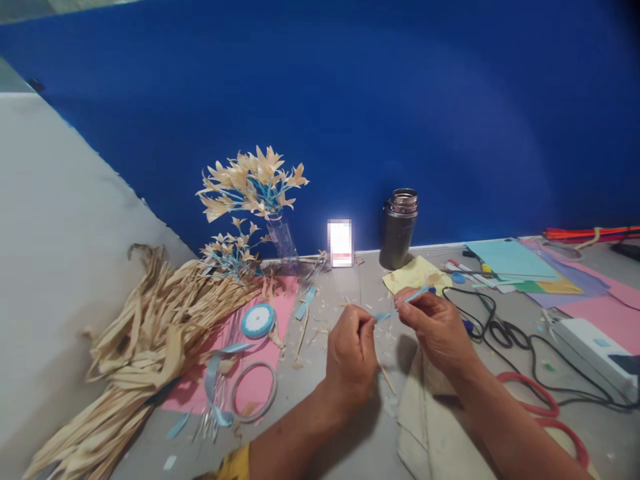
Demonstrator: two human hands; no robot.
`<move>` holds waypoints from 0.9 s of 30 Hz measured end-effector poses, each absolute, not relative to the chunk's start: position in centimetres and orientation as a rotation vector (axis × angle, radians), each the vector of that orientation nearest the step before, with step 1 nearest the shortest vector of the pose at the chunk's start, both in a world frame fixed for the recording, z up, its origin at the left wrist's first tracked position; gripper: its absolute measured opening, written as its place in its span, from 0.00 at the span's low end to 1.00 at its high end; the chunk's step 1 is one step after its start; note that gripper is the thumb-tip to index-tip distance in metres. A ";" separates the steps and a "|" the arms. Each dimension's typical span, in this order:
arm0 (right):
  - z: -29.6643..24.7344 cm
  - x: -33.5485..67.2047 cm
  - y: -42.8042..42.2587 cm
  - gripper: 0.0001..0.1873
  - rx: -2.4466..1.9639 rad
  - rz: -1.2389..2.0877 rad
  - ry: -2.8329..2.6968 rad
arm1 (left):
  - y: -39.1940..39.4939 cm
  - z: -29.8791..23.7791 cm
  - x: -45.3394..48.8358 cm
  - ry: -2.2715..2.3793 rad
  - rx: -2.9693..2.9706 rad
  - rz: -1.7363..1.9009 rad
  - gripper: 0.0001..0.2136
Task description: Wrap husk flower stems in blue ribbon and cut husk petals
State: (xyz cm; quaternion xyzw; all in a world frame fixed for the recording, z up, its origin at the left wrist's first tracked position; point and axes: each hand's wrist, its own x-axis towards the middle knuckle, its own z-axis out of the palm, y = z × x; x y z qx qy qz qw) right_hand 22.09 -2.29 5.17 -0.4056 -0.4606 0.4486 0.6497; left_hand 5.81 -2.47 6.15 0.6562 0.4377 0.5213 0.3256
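Note:
A thin strip of light blue ribbon [384, 316] stretches between my two hands above the tabletop, and it looks twisted. My left hand [351, 350] is closed and pinches its lower left end between thumb and forefinger. With thumb and fingertips, my right hand [440, 327] grips the strip further up, and the other end pokes out past the fingers. Whether a wire runs inside the strip I cannot tell. Below the left hand lies a thin pale stick [386, 377]. A beige folded cloth [417, 417] sits under my right forearm.
Dried corn husks [165, 333] heap at the left beside a ribbon roll [259, 321] and a tape ring [273, 393]. Husk flowers [260, 177] stand in a clear vase [283, 240]. An uncapped thermos [399, 230], red-handled scissors [530, 387], black cables and a power strip [595, 353] are rightward.

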 end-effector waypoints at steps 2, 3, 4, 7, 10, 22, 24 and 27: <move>5.1 22.5 -2.3 0.09 -0.920 1.033 -1.083 | -2.4 6.5 5.8 1.122 1.544 1.251 0.07; 5.1 22.8 -2.3 0.08 -0.910 1.043 -1.104 | -2.3 6.9 5.7 1.077 1.403 1.140 0.08; 5.1 23.1 -2.2 0.08 -0.893 1.059 -1.129 | -2.2 7.2 5.6 1.008 1.246 1.008 0.09; 5.3 23.6 -2.2 0.08 -0.813 1.130 -1.202 | -1.9 8.3 4.8 0.751 0.860 0.648 0.18; 5.6 23.6 -2.3 0.09 -0.712 1.219 -1.233 | -2.0 8.4 4.4 0.643 0.703 0.478 0.22; 4.6 23.7 -1.5 0.28 -0.828 1.293 -1.062 | -2.7 7.9 5.3 1.096 1.328 1.252 0.06; 4.7 23.0 -1.9 0.32 -0.816 1.298 -1.129 | -2.8 7.5 5.4 1.115 1.424 1.316 0.06; 4.8 21.8 -2.3 0.25 -0.915 1.180 -1.122 | -3.0 6.3 5.6 1.101 1.575 1.381 0.06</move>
